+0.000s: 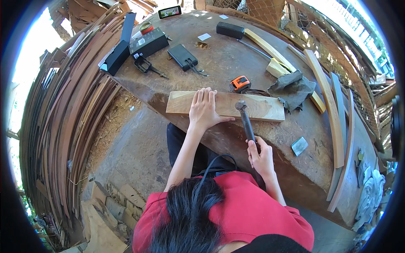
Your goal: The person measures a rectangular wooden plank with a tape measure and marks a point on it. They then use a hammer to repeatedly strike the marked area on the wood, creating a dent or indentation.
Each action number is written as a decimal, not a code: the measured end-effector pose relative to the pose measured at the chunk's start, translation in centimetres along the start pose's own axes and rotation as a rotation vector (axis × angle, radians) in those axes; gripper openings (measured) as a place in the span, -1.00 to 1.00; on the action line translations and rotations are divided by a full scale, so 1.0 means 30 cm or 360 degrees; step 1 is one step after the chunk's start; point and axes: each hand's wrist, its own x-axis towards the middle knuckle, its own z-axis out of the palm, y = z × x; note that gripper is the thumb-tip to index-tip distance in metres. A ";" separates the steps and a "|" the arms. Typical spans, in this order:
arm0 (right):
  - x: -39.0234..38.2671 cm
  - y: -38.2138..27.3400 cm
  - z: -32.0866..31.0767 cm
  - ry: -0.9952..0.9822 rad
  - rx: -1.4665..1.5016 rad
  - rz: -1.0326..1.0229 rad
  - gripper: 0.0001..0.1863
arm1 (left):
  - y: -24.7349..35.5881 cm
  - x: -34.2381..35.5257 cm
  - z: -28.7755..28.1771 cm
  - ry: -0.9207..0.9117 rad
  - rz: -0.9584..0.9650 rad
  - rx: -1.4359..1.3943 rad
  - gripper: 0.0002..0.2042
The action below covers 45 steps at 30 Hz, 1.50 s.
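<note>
A pale wooden board (257, 109) lies lengthwise near the front edge of the workbench (223, 50). My left hand (203, 109) presses on its left half, fingers toward the far edge and thumb stretched along the near edge, gripping it. In my right hand (261, 158) is a hammer (247, 124), its dark handle wrapped by my fingers. The hammer's head is over the board, right of its middle; whether it touches the wood I cannot tell. Just beyond the board sits an orange and black tape measure (240, 84). A dark grey cloth (292, 89) lies at its right end.
Black boxes (149, 42) and a black power bank (182, 57) lie at the bench's far left. A phone (169, 12) stands at the back. Long wooden strips (325, 101) line the right side. Stacked planks (63, 126) rise on the left. A small pale block (299, 146) lies near the right.
</note>
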 end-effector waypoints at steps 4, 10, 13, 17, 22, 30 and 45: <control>-0.004 -0.033 -0.001 0.0021 0.0059 -0.0028 -0.72 | -0.002 -0.002 -0.006 -0.0010 0.0004 0.0027 0.03; -0.002 0.010 0.008 -0.0015 -0.0005 0.0012 -0.72 | 0.003 0.002 -0.008 0.0006 0.0007 0.0028 0.03; -0.004 -0.024 0.004 -0.0015 0.0032 -0.0016 -0.70 | 0.001 -0.005 -0.005 -0.0004 0.0007 0.0026 0.03; -0.004 -0.045 -0.001 0.0005 0.0095 -0.0018 -0.69 | 0.000 0.000 -0.008 -0.0020 0.0003 0.0039 0.03; 0.005 0.004 0.014 0.0006 -0.0004 0.0050 -0.69 | 0.001 0.006 -0.003 0.0031 0.0025 0.0024 0.03; 0.016 -0.059 -0.007 0.0016 0.0095 0.0085 -0.64 | 0.000 0.000 0.002 0.0055 0.0026 0.0009 0.02; 0.011 -0.029 0.008 -0.0035 0.0026 0.0192 -0.64 | -0.002 0.000 0.002 0.0080 0.0040 0.0037 0.02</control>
